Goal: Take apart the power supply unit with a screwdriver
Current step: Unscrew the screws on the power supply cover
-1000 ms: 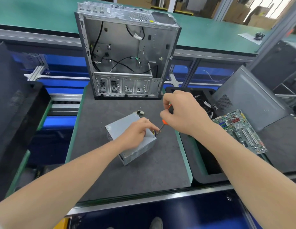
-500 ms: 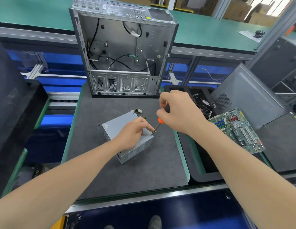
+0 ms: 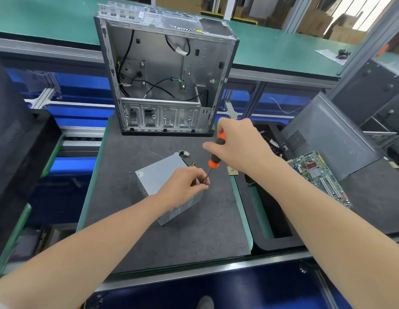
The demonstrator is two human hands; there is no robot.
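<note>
Right hand (image 3: 238,146) lifted higher, gripping screwdriver (image 3: 214,162) handle, left hand (image 3: 183,186) pinching its tip atop power supply unit (image 3: 158,175).

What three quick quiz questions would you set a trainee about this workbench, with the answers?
1. Which hand grips the screwdriver by its orange-and-black handle?
2. What lies to the right of the grey power supply unit? A a keyboard; B a green motherboard; C a monitor.
3. True or false: the left hand rests on top of the power supply unit, fingers at the screwdriver's shaft.
Key: 1 the right hand; 2 B; 3 true.
</note>
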